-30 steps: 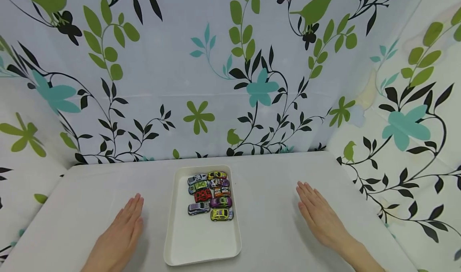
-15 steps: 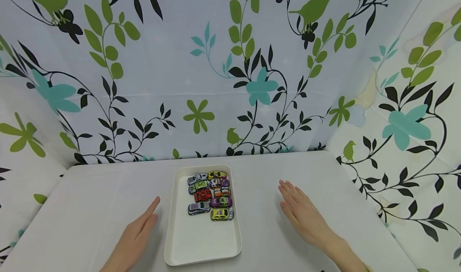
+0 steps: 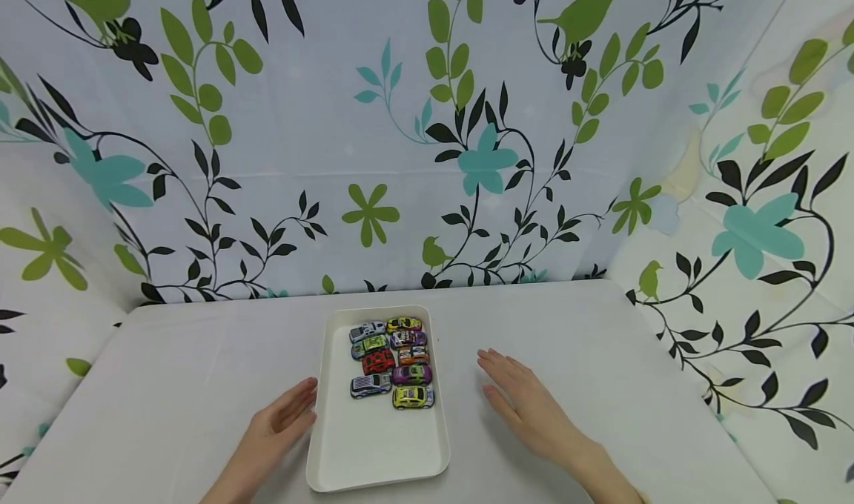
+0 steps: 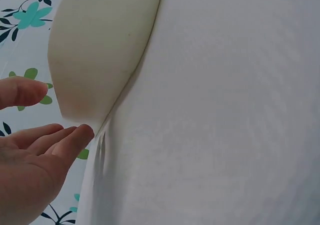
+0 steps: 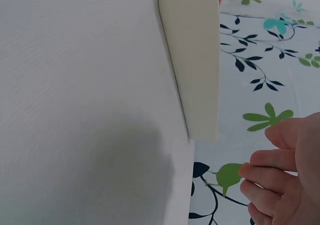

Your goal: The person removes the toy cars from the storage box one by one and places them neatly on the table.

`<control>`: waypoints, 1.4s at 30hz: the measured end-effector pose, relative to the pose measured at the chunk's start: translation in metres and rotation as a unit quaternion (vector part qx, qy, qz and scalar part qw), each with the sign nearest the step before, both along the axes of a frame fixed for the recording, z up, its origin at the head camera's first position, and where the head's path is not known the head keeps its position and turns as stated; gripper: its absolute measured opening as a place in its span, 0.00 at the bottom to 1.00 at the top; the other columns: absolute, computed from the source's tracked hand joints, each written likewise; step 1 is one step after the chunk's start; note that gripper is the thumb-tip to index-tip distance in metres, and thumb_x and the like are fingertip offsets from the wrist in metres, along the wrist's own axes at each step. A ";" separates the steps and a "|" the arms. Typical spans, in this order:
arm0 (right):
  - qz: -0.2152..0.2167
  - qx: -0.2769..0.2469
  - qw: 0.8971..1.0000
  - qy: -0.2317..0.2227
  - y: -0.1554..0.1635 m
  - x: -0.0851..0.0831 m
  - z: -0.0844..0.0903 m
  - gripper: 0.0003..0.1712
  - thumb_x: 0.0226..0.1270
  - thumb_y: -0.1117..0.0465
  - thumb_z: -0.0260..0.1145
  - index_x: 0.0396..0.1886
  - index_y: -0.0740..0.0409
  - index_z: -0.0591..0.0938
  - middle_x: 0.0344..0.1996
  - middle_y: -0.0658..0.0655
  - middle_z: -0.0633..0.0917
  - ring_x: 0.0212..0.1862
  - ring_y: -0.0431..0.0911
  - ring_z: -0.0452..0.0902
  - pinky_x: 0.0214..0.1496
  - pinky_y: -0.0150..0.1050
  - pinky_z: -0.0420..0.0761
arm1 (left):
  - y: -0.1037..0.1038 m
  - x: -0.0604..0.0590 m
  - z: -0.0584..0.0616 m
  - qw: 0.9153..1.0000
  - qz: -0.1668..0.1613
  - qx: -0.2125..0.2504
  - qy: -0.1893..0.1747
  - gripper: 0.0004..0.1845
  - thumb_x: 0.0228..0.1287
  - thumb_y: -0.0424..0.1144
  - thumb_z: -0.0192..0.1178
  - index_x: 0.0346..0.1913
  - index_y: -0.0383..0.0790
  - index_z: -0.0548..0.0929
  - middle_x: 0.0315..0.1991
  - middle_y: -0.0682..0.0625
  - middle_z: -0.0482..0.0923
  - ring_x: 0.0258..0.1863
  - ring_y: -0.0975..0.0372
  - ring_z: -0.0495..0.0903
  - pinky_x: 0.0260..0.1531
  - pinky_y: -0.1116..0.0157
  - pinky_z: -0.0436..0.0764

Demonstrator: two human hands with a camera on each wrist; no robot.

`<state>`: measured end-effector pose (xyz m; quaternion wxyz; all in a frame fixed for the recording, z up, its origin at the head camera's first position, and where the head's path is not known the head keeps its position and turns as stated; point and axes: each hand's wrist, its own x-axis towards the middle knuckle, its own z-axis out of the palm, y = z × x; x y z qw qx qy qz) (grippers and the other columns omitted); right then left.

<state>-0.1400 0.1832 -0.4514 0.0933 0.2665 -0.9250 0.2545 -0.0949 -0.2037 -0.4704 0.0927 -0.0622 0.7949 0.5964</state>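
Note:
A shallow white tray [image 3: 373, 448] lies on the white table, with several small toy cars in its far half. Among them are a red car [image 3: 378, 362], a purple car [image 3: 411, 374] and a yellow car [image 3: 414, 397]. My left hand [image 3: 272, 428] is right at the tray's left rim, thumb and fingers parted. In the left wrist view those fingertips lie close to the tray's outer wall [image 4: 102, 50]. Palm facing inward, my right hand [image 3: 530, 411] hovers to the right of the tray with fingers extended, apart from its wall [image 5: 192, 60] in the right wrist view.
A cloth printed with leaves, birds and flowers [image 3: 487, 159] hangs behind the table and along both sides. The white tabletop [image 3: 547, 326] extends left and right of the tray.
Both hands have moved inward toward the tray. The left hand has reached its left rim, its thumb and fingers spreading apart. The tray and cars have stayed in place.

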 end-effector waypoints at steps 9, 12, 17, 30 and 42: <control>0.009 -0.019 0.999 -0.042 -0.022 0.000 0.003 0.22 0.77 0.54 0.59 0.67 0.54 0.77 0.70 0.51 0.75 0.73 0.52 0.67 0.74 0.54 0.67 | 0.000 -0.002 -0.009 0.999 0.016 0.048 -0.019 0.36 0.69 0.41 0.64 0.75 0.34 0.62 0.74 0.37 0.62 0.73 0.47 0.64 0.64 0.63 0.76; 0.017 -0.026 0.999 -0.033 -0.027 -0.001 0.002 0.22 0.76 0.54 0.60 0.66 0.53 0.78 0.69 0.52 0.76 0.71 0.52 0.68 0.73 0.54 0.69 | -0.003 -0.004 -0.011 0.998 0.023 0.062 -0.016 0.36 0.68 0.41 0.65 0.74 0.36 0.64 0.74 0.38 0.64 0.73 0.49 0.65 0.62 0.66 0.77; 0.036 -0.030 0.998 -0.029 -0.037 -0.003 0.003 0.22 0.73 0.56 0.64 0.64 0.53 0.79 0.64 0.51 0.80 0.68 0.53 0.72 0.70 0.55 0.72 | -0.006 -0.008 -0.007 0.998 0.024 0.066 0.000 0.35 0.66 0.38 0.67 0.74 0.37 0.66 0.72 0.41 0.67 0.71 0.52 0.67 0.57 0.72 0.79; 0.107 0.002 0.993 -0.048 -0.066 -0.008 0.003 0.20 0.68 0.60 0.69 0.58 0.55 0.82 0.59 0.52 0.82 0.63 0.48 0.77 0.64 0.51 0.78 | -0.001 -0.018 0.005 1.000 0.019 -0.007 0.019 0.33 0.64 0.32 0.66 0.70 0.31 0.69 0.68 0.36 0.72 0.67 0.47 0.73 0.59 0.66 0.80; 0.149 0.070 0.986 -0.027 -0.083 -0.017 -0.004 0.18 0.65 0.62 0.72 0.54 0.54 0.84 0.54 0.49 0.83 0.58 0.43 0.78 0.62 0.38 0.80 | -0.007 -0.035 -0.002 0.999 0.020 -0.024 0.020 0.32 0.64 0.34 0.67 0.70 0.31 0.71 0.67 0.36 0.74 0.66 0.48 0.75 0.62 0.56 0.78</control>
